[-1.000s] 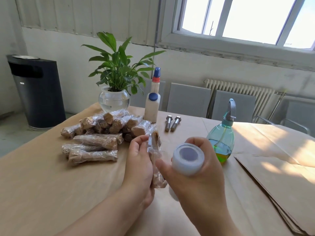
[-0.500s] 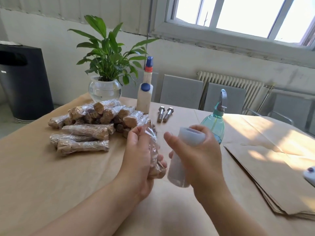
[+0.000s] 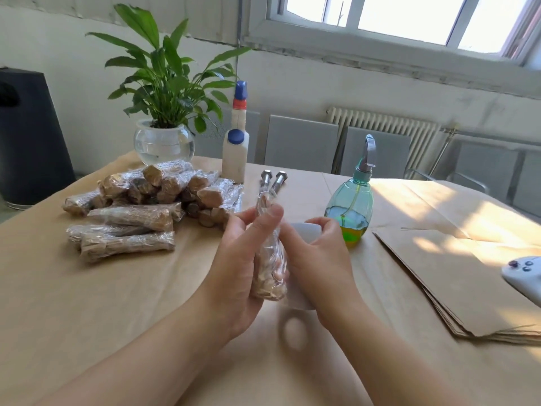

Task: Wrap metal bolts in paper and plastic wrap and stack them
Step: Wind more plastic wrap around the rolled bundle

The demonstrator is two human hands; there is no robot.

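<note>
The left hand (image 3: 238, 259) holds a wrapped bolt (image 3: 269, 253) upright above the near middle of the table (image 3: 87, 303), its fingers and thumb curled round the bundle, the thumb pressing near the top; brown paper shows through clear plastic film that crinkles along its length. The right hand (image 3: 317, 256) is just to the right of it, fingers curled round a white roll of plastic wrap (image 3: 301, 230) that stands close against the bundle, mostly hidden behind the palm; whether the film still joins roll and bundle cannot be told. On the far left of the table lies a stack of wrapped bolts (image 3: 146, 206), piled in a loose heap with a few lying singly at its near edge. Two bare metal bolts (image 3: 272, 183) lie side by side beyond the hands, heads pointing away. A white glue bottle (image 3: 235, 142) with a blue cap stands behind the heap, a potted plant (image 3: 165, 106) in a glass bowl to its left. A teal spray bottle (image 3: 352, 212) stands right of the hands, and sheets of brown paper (image 3: 456, 273) lie stacked at the right, a white controller (image 3: 524, 273) at their edge.
</note>
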